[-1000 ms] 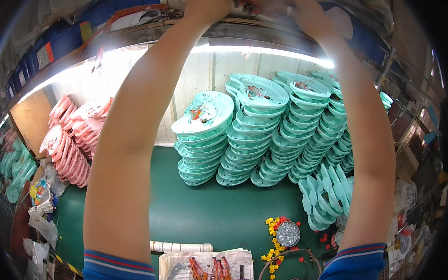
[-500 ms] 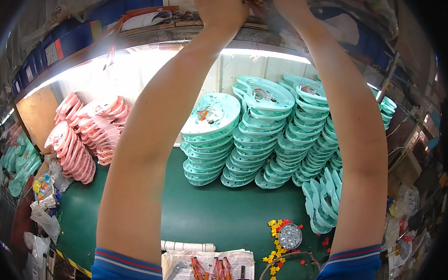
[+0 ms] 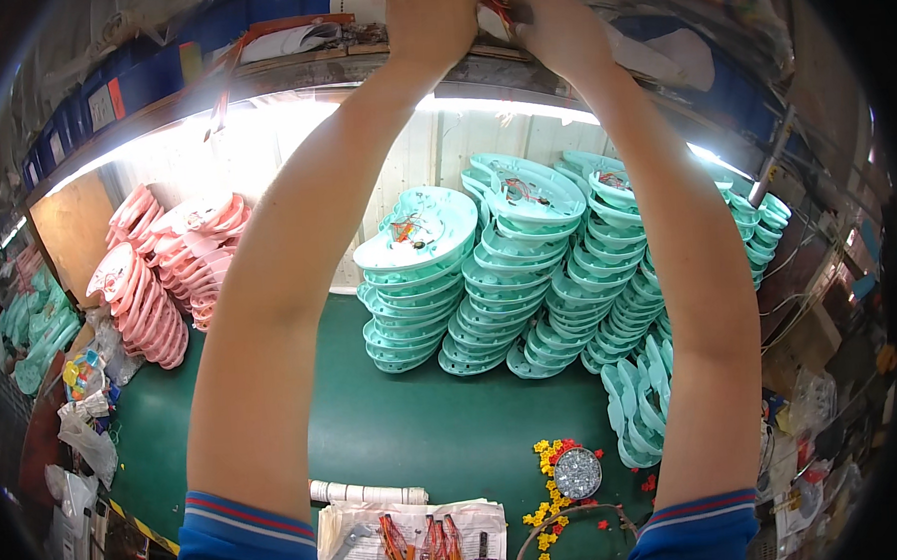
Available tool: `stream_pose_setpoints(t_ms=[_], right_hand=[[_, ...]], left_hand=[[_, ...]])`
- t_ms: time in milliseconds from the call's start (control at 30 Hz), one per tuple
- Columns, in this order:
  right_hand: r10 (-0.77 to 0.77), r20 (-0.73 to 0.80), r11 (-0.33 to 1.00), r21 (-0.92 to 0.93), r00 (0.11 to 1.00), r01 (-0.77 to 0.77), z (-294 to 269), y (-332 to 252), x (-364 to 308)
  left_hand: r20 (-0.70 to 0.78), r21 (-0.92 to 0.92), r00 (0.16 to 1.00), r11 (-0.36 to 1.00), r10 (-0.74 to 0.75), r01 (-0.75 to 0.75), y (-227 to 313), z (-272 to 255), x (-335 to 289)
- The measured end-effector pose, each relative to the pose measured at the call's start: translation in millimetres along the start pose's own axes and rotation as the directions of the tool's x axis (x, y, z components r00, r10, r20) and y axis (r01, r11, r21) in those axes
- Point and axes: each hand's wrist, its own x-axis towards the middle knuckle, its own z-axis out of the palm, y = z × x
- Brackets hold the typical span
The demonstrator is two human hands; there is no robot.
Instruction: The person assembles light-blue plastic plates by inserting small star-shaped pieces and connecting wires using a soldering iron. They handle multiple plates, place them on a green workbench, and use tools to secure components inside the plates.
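Both my arms reach up and away to a shelf above the bench. My left hand is at the top edge, beside a small tangle of red wires; its fingers are hidden. Coming in from the other side, my right hand has its fingers bent and closed at these wires. A whitish piece shows by its fingertips, too small to name. Below, stacks of mint-green molded plastic shells stand on the green bench top, with wires and small parts in the top ones.
Pink shells are stacked at left. Nearer me lie a paper pad with red-and-black wired parts, a round tin of small metal pieces and yellow star-shaped pieces. The shelf edge crosses above; blue bins sit on it.
My right hand has moved left and nearer to me, closing in on the wires beside my left hand. The left hand has shifted slightly left. The stacks stay in place.
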Motion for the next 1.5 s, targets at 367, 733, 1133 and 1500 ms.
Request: stream_pose_setpoints(t_ms=[367, 733, 1133, 1500], right_hand=[[-0.121, 0.017, 0.986, 0.118, 0.992, 0.119, -5, -23, -8], [-0.263, 0.243, 0.922, -0.220, 0.933, 0.318, -8, -25, 14], [-0.071, -0.330, 0.908, 0.369, 0.941, 0.198, -6, 10, -14], [0.671, -0.283, 0.092, 0.949, 0.685, 0.301, -65, 79, -49]], left_hand=[[0.333, -0.195, 0.918, 0.937, -0.215, 0.290, -33, 5, -3], [0.450, -0.326, 0.892, 0.938, 0.044, 0.118, -55, -9, -8], [0.478, 0.066, 0.832, 0.956, -0.282, 0.287, -19, -6, 3], [0.611, 0.199, 0.744, 0.962, -0.271, 0.187, -11, -6, 10]])
